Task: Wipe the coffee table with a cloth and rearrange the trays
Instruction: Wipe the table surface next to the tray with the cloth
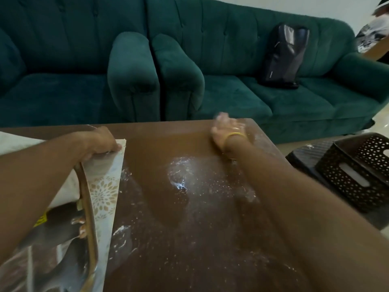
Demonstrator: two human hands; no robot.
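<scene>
The brown coffee table (189, 239) is streaked with white powder, thickest in a patch near its middle (181, 171). On its left side lies a white tray with a gold floral pattern (105, 186), and a gold-rimmed tray (89, 218) with a glossy inside sits on it. My left hand (99, 142) grips the patterned tray's far corner. My right hand (227, 129), with a yellow bangle at the wrist, is blurred at the table's far edge. Its fingers look stretched out and dusted white. No cloth shows in either hand.
A dark perforated basket (357, 171) stands on a dark stool to the right of the table. Two green sofas (231, 91) run along the far side, close to the table's edge. A black bag (284, 57) leans on the right sofa.
</scene>
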